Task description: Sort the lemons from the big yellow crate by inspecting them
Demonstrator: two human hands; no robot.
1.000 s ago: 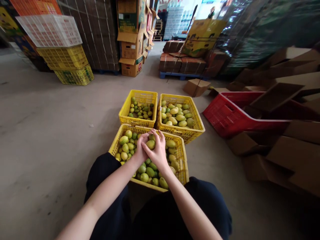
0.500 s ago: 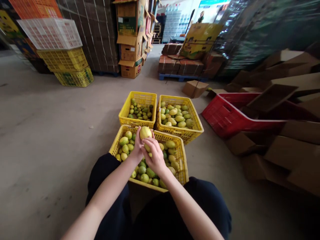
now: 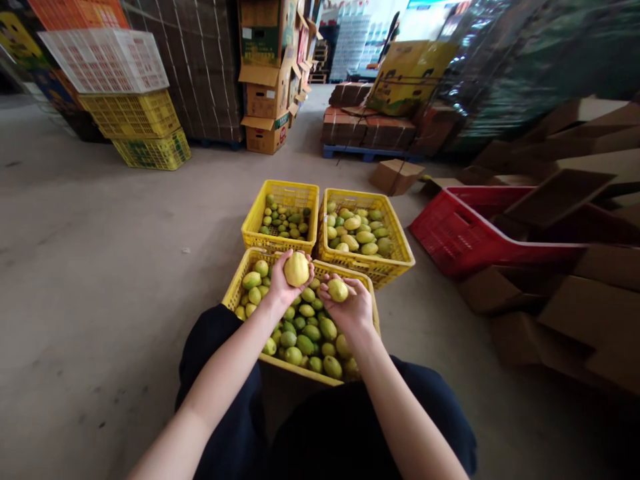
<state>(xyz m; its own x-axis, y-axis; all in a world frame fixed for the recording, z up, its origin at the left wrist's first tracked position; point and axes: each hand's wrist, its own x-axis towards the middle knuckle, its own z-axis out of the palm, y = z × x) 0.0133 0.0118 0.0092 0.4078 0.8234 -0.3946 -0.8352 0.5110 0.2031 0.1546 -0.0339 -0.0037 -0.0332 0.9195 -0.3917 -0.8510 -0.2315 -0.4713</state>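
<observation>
My left hand [image 3: 283,283] is closed round a large pale yellow lemon [image 3: 297,269]. Beside it, my right hand [image 3: 354,304] holds a smaller yellow lemon [image 3: 338,290] in its curled fingers, palm turned up. Both hands are above the near yellow crate [image 3: 233,288], which is filled with green and yellow lemons [image 3: 305,345]. Behind it stand two more yellow crates. The back left crate [image 3: 254,237] has small greenish fruit low inside, and the back right crate [image 3: 400,257] holds larger yellowish ones.
To the right a red crate [image 3: 445,233] lies among open cardboard boxes [image 3: 565,313]. A loose carton [image 3: 397,175] sits before a blue pallet [image 3: 367,153] of flat boxes. Stacked crates [image 3: 135,115] stand at the left, with tall carton stacks [image 3: 267,100] behind.
My hands were together over the lemons and are now apart. The right hand has moved right and turned palm up, with the smaller lemon in it. The view has shifted slightly.
</observation>
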